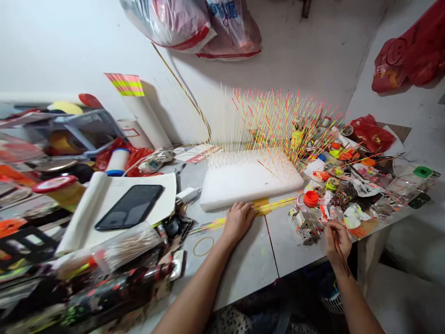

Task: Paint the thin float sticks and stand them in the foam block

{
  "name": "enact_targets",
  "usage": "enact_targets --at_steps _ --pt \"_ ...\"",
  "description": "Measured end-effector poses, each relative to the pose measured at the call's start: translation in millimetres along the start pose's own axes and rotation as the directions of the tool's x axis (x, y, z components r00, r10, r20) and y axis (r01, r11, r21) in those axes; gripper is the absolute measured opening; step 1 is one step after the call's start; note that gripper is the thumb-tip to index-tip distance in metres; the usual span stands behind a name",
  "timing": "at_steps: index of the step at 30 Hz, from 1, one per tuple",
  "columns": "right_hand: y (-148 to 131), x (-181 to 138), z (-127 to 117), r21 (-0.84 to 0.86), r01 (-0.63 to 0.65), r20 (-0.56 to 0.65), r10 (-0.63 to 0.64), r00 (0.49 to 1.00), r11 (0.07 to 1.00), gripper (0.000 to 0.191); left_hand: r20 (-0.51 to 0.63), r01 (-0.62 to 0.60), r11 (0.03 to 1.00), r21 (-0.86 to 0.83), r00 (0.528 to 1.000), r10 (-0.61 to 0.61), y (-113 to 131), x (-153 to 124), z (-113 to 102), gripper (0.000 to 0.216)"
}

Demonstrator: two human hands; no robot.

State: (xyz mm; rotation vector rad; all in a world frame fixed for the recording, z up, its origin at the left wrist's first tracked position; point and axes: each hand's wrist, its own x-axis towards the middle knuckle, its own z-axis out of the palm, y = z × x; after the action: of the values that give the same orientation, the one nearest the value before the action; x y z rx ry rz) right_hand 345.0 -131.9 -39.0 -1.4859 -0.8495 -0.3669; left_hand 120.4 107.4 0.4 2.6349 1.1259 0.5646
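Observation:
My left hand (239,219) rests palm down on a bundle of thin yellow and pink sticks (274,205) lying on the table, just in front of a white foam block (243,182). Its fingers curl over the sticks. Many painted sticks (278,121) stand upright in the foam, fanning outward. My right hand (336,241) is at the table's right front edge, pinched on a thin brush (338,249) whose handle runs back along my wrist. An orange-capped jar (310,198) stands between the two hands.
A black phone (130,207) lies on white paper (163,204) at the left. Small paint pots, lids and scraps crowd the right side (342,185). A rubber band (203,246) lies near my left forearm. Red plastic bags (371,133) and hanging bags (194,23) line the walls.

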Motion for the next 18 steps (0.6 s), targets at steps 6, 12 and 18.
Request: enact_targets --at_steps 6,12,18 --pt "2.0 -6.2 -4.9 0.071 -0.04 0.001 0.04 0.999 0.997 0.019 0.175 0.139 0.987 0.076 0.973 -0.15 -14.6 -15.1 -30.2 0.035" --pt "9.2 -7.1 -8.3 0.089 -0.173 0.04 0.17 0.985 0.981 0.029 0.205 0.198 0.972 0.126 0.954 -0.22 -6.8 -6.0 -38.5 0.025" --pt "9.7 -4.5 -8.4 0.054 -0.24 0.028 0.239 0.971 0.969 0.035 0.183 0.156 0.972 0.177 0.965 -0.188 6.6 10.8 -28.3 0.031"
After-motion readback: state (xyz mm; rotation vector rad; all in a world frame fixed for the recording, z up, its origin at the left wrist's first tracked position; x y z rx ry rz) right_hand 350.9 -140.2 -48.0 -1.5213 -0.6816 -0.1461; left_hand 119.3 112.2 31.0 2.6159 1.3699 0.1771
